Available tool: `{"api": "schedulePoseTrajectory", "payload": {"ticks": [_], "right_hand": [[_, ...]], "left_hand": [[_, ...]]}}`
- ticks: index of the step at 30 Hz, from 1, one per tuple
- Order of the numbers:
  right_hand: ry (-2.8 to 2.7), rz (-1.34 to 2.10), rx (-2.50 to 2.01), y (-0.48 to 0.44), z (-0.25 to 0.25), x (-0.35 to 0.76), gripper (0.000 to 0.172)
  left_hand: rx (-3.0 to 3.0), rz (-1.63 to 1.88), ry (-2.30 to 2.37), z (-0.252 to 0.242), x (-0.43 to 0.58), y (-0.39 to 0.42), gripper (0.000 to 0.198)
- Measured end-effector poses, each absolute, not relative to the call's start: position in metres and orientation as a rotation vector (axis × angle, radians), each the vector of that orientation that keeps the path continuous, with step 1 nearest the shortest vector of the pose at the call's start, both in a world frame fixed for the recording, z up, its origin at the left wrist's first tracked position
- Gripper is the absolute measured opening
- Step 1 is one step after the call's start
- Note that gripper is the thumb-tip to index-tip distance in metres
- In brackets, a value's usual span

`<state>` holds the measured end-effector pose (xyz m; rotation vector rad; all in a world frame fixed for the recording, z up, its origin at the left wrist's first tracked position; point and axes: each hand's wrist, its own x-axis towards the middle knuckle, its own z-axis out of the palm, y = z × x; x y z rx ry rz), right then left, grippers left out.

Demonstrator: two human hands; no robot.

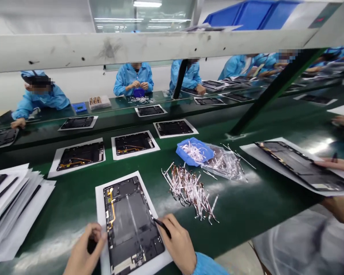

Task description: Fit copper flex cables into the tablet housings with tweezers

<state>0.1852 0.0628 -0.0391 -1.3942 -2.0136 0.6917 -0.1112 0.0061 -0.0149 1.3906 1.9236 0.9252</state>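
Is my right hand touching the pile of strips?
Apart. The head view shows bare green table between your right hand and the pile of strips.

In front of me a thin black tablet shell lies open, its inside facing up, turned slightly askew on a white sheet that shows as a pale margin around it. Both rest flat on the green bench. An orange ribbon cable runs down the shell's left side. A pale strip stretches lengthwise through the dull grey middle, ending near a cluster of small parts at the near end, with a cream-coloured band beside it. A slim black tool slants across the right edge, tip at the rim; whether it touches, I can't tell.
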Motion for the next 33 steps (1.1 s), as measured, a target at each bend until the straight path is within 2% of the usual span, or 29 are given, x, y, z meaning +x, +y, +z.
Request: {"api": "schedulePoseTrajectory", "payload": {"ticks": [4, 9, 15, 21, 26, 33], "right_hand": [[-2.054, 0.584, -1.359, 0.064, -0.05, 0.184, 0.028], [-2.081, 0.449, -1.289, 0.068, -0.063, 0.185, 0.028], [-2.067, 0.359, -1.251, 0.074, -0.081, 0.182, 0.021], [-2.004, 0.317, -1.263, 0.077, -0.088, 0.175, 0.017], [-2.007, 0.351, -1.238, 0.078, -0.081, 0.179, 0.014], [-2.07, 0.481, -1.244, 0.074, -0.069, 0.186, 0.023]], "left_hand": [[1.266, 1.029, 1.891, 0.014, -0.14, 0.09, 0.046], [1.115, 0.975, 1.926, 0.019, -0.159, 0.219, 0.027], [0.919, 0.992, 2.096, 0.005, -0.146, 0.317, 0.034], [0.812, 1.015, 2.191, 0.007, -0.137, 0.339, 0.034], [0.732, 1.173, 2.067, 0.01, -0.132, 0.33, 0.033], [0.587, 1.341, 1.812, 0.008, -0.125, 0.315, 0.032]]}}
